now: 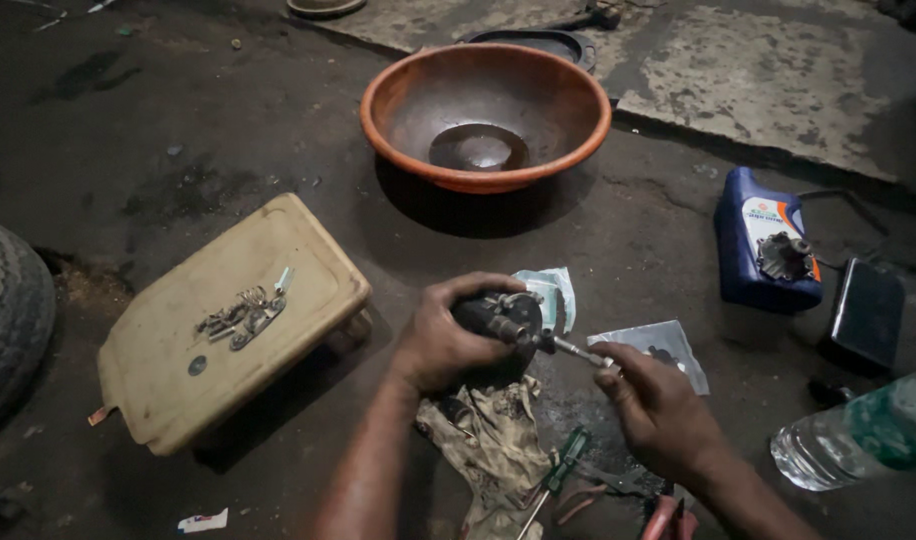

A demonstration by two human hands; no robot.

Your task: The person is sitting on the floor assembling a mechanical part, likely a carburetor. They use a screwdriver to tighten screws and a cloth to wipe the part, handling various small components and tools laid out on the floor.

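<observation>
My left hand grips a dark round metal part above the oily floor. A thin metal shaft sticks out of that part to the right. The fingers of my right hand pinch the shaft's outer end. Under the hands lies a dirty rag, with a green-handled screwdriver and red-handled pliers beside it. Two clear plastic packets lie on the floor just beyond my hands.
A cream plastic stool at left carries small metal parts. An orange basin holding dark liquid stands behind. At right are a blue oil can, a black box and a water bottle. A tyre is at far left.
</observation>
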